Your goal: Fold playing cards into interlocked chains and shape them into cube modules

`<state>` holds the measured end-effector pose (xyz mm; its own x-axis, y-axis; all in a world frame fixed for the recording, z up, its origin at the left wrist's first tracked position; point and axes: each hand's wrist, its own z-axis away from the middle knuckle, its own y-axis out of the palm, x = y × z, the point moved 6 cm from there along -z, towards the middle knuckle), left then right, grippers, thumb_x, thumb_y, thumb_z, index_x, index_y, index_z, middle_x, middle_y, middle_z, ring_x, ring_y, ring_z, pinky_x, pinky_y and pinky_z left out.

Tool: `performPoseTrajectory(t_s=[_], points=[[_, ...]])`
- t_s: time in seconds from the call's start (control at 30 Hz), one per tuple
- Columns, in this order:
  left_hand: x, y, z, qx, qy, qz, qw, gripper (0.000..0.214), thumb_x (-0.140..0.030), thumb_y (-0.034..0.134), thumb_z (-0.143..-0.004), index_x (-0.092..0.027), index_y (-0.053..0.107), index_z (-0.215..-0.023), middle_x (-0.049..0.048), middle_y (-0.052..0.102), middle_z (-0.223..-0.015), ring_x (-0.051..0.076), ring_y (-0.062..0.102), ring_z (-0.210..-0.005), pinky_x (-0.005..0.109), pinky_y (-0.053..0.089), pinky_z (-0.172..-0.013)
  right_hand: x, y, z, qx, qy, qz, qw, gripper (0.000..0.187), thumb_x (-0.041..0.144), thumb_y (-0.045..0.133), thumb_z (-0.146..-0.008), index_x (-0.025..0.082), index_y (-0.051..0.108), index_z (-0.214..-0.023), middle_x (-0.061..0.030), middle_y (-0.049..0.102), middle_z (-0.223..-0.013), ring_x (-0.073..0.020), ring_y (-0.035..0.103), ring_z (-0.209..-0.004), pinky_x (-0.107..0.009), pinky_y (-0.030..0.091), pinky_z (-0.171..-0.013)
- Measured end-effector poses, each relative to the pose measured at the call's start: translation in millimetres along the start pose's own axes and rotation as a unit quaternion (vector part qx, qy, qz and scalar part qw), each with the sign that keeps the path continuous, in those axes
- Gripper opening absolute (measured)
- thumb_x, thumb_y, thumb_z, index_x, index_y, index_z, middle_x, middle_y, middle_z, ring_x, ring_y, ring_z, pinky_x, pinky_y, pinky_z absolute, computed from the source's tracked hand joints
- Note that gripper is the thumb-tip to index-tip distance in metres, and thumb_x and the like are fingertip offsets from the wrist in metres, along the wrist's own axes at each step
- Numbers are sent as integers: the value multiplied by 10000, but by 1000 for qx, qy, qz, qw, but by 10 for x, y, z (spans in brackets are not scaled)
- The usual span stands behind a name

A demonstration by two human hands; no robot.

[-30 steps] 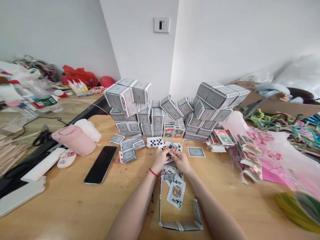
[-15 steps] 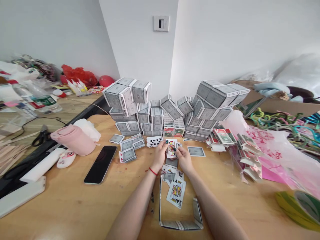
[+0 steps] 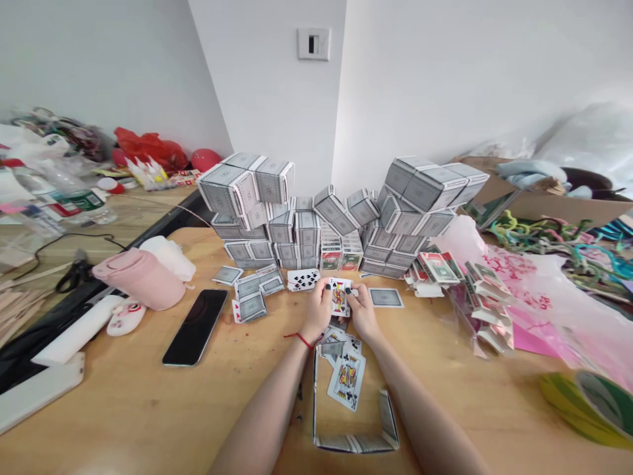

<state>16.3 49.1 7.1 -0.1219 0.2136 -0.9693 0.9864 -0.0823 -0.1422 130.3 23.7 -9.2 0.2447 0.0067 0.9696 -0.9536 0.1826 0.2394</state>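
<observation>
A face-up jack playing card (image 3: pixel 339 297) is pinched between my two hands. My left hand (image 3: pixel 316 311) grips its left edge, and my right hand (image 3: pixel 364 315) closes on its right edge. Whether other cards lie behind it I cannot tell. Just beyond my left fingers is a spade card (image 3: pixel 303 280), and a face-down card (image 3: pixel 386 297) lies to the right. Nearer me, several loose cards with a king of clubs (image 3: pixel 347 381) on top lie partly within a frame of folded cards (image 3: pixel 356 444).
Stacked blocks of folded cards (image 3: pixel 297 235) form a structure at the back. A black phone (image 3: pixel 195 328), folded cards (image 3: pixel 251 292) and a pink pouch (image 3: pixel 143 277) are at left. Card boxes (image 3: pixel 440 269), pink plastic (image 3: pixel 534 284) and a tape roll (image 3: pixel 593 402) lie right.
My right fingers have shifted from the front of the card to its right edge, and the jack's face shows more fully. The camera view has shifted slightly.
</observation>
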Motion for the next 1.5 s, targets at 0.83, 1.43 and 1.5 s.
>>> performPoseTrajectory(t_s=[0.83,1.43,1.5], points=[[1,-50,-12,-50,-8,-16,999,168,-261,394,-851,-164,528,-880,35,578,-816,146,537,-748,249,409,-663,-56,49,-19,45,9,-30,998,314,424,536,-749,260,361,-953,100,524,-574,-92,487,-372,-203,407,-344],[-16,-88,-70,-43,-22,27,998,166,-273,440,-813,-168,449,-685,-29,443,-625,93,411,-574,196,332,-539,-61,71,18,54,4,21,998,364,411,530,-768,249,410,-1072,79,490,-582,-89,482,-410,-208,447,-358],[-23,-84,-63,-46,-23,28,998,174,-289,435,-821,-170,449,-695,-26,447,-632,96,417,-580,197,336,-541,-43,79,24,55,2,20,998,359,407,530,-767,250,409,-1066,79,493,-586,-87,476,-403,-209,449,-357]])
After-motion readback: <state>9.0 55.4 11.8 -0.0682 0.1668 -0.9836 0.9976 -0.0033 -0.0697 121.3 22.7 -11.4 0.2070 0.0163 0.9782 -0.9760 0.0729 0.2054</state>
